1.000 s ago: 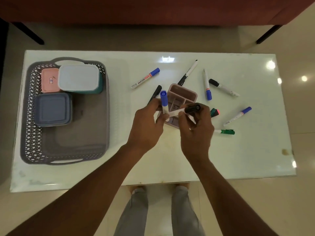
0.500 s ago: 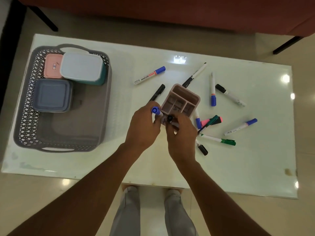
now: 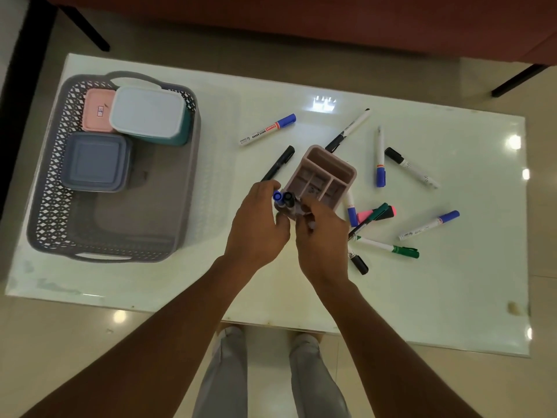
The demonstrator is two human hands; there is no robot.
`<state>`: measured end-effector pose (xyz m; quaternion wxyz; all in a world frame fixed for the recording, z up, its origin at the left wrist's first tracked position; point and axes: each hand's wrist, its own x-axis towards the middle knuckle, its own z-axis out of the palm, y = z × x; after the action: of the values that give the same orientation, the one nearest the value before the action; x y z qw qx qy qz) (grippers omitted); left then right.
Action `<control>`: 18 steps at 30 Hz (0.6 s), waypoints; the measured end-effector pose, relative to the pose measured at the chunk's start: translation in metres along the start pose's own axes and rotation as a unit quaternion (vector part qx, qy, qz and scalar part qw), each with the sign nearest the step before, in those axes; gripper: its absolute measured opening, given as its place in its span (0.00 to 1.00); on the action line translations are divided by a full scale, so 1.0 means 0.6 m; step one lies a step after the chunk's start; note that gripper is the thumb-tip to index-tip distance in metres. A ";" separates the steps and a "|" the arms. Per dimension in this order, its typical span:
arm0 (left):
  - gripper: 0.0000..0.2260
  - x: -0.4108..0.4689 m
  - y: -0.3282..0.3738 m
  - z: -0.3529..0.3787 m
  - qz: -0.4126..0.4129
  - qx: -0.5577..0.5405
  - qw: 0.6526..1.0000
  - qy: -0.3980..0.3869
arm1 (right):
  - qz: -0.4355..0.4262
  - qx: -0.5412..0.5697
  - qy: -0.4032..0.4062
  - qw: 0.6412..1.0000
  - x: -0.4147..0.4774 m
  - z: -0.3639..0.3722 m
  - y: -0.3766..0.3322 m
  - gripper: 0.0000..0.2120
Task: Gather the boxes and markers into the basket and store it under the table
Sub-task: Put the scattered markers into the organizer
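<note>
- Head cam looks straight down on both hands bunched at the near-left corner of the pink organizer (image 3: 324,173), which stands on the table (image 3: 301,297).
- The left hand (image 3: 256,224) has thumb and fingers curled round the blue-capped marker (image 3: 278,198), which stands cap-up in that corner slot. The black-capped marker (image 3: 289,198) stands right beside it, touching.
- The right hand (image 3: 322,236) has its fingers curled over the organizer's near rim. Honestly can't tell if it's gripping the rim, the black one, or nothing.
- My read: the step is seating these two in the slot. Push them straight down and brace the organizer with the other hand, since that glossy top looks slippery. Let go once they stand on their own.
- Plenty of loose markers (image 3: 376,212) lie right of and behind the organizer, with a pile just beside its near-right corner. I'd grab that pile first, two at a time, caps up.
- The basket (image 3: 39,206) sits well left of the organizer, with three boxes (image 3: 147,116) packed at its far end. The organizer should fit in the near half, I reckon.
</note>
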<state>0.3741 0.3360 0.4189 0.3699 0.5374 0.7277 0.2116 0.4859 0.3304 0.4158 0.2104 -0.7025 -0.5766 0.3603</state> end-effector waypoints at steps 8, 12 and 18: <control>0.27 -0.044 -0.041 0.036 -0.097 -0.003 0.995 0.035 | 0.084 0.039 0.204 0.975 -0.027 -0.054 0.086 0.09; 0.16 -0.062 -0.071 0.056 -0.108 0.072 0.991 0.014 | 0.172 -0.022 0.175 0.969 -0.054 -0.073 0.166 0.14; 0.10 -0.093 -0.049 0.107 -0.002 0.128 0.984 -0.123 | 0.144 -0.097 0.091 0.981 -0.080 -0.062 0.211 0.17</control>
<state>0.4130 0.2677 0.3746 0.3853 0.6010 0.6986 0.0483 0.5937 0.2574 0.3630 0.1388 -0.8247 -0.4805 0.2640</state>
